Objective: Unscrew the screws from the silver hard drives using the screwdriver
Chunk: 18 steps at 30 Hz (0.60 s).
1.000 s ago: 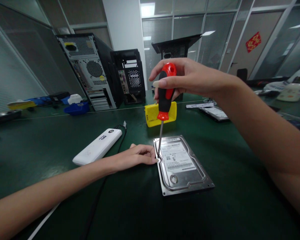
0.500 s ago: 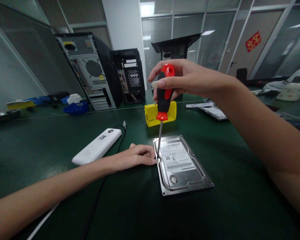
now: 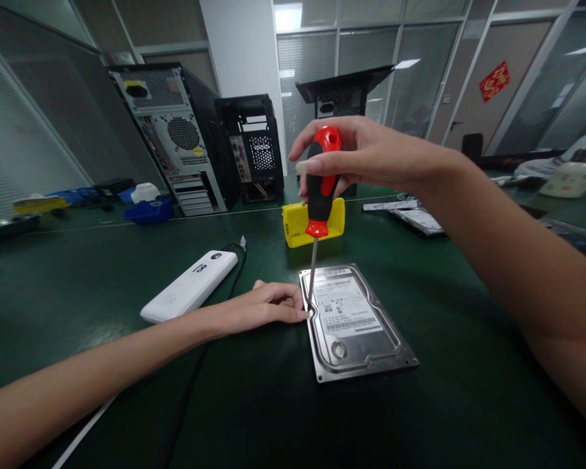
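Observation:
A silver hard drive [image 3: 351, 352] with a white label lies flat on the dark green table. My right hand [image 3: 351, 153] is closed around the red and black handle of a screwdriver [image 3: 321, 189], held nearly upright above the drive. Its metal shaft leans slightly, and the tip meets the drive's left edge beside a notch. At that same edge, my left hand [image 3: 276, 303] has its fingers curled, with the thumb touching the drive close to the tip. Any screw under the tip is hidden.
A white power bank [image 3: 190, 286] and a black cable [image 3: 239, 270] lie left of the drive. Behind it stands a yellow plastic tray [image 3: 293, 238]. Computer cases [image 3: 180, 130] stand at the back, a blue container [image 3: 149, 212] at left, another drive [image 3: 422, 221] at right.
Hardly anything differs. Both hands, the screwdriver and the hard drive keep their places, with only a very slight shift at the screwdriver.

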{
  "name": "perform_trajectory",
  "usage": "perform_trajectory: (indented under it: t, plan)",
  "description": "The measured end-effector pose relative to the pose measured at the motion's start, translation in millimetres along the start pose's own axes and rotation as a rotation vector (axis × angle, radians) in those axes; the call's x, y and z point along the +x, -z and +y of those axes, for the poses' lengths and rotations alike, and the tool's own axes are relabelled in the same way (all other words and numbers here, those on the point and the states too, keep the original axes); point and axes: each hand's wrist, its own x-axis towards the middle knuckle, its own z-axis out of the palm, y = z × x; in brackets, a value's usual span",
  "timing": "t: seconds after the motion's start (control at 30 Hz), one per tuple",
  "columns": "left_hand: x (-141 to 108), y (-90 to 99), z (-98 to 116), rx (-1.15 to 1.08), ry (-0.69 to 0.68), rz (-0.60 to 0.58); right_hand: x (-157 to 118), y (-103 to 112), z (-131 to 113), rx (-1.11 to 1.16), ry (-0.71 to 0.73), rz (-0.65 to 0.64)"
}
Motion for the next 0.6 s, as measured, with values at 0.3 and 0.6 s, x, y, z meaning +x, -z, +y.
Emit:
perform_trajectory:
  t: [0.3, 0.6]
  plan:
    - [-1.3, 0.8, 0.4, 0.058, 0.006, -0.001, -1.6, -1.0, -1.7, 0.038, -0.001, 0.028]
    - [2.2, 3.1, -10.3, 0.055, -0.051, -0.034, -0.9, -1.3, -3.0, 0.026, -0.034, 0.034]
